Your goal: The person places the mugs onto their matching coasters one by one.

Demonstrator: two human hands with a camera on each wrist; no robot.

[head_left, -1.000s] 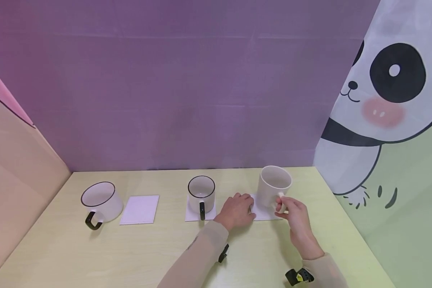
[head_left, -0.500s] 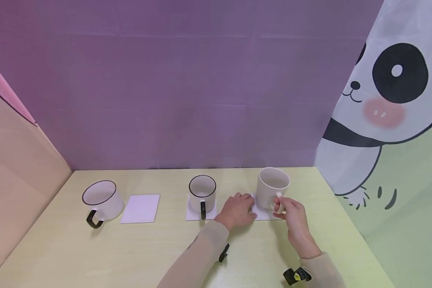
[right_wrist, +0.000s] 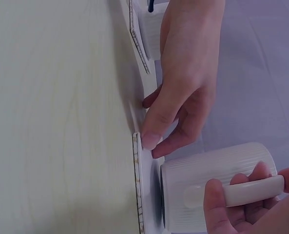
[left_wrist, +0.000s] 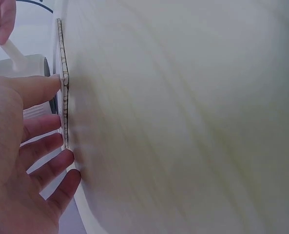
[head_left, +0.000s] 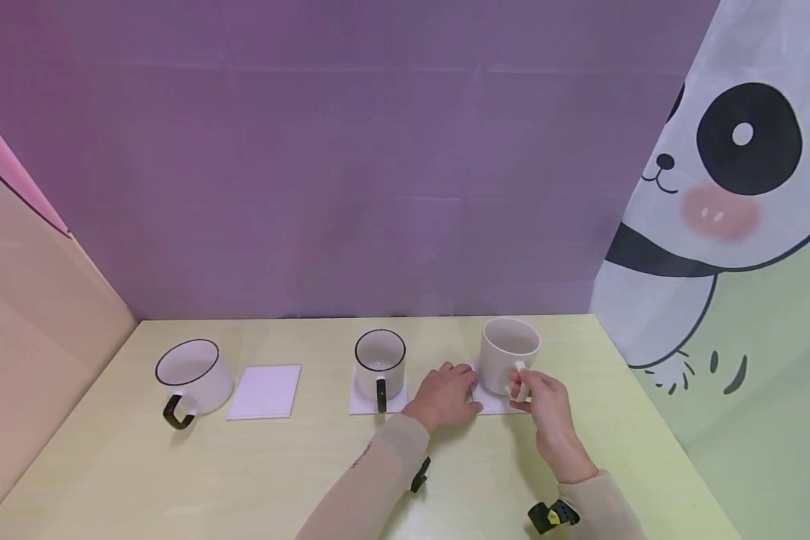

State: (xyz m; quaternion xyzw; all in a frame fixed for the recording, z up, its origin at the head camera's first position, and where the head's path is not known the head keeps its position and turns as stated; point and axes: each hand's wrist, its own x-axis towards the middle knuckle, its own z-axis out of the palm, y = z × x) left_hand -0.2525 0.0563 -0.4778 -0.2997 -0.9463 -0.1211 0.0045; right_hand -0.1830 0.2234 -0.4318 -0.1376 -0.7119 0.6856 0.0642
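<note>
We have the plain white mug [head_left: 496,370] upright over the rightmost white coaster [head_left: 493,404]; whether they touch, we cannot tell. Our right hand [head_left: 547,412], nearer it, pinches its handle [right_wrist: 254,191]; our left hand [head_left: 443,397], fingers loosely spread, touches the coaster's left edge.

1. A plain purple backdrop [head_left: 310,157], faintly creased, rises behind the far edge of a pale wood-grained table [head_left: 175,480].
2. On the left, a peach panel [head_left: 34,337] carries a dark outline [head_left: 35,208] and a pink upper strip [head_left: 1,154].
3. On the right, a green panel [head_left: 776,352] shows a cartoon panda [head_left: 709,172].
4. Light falls softly across the table.
</note>
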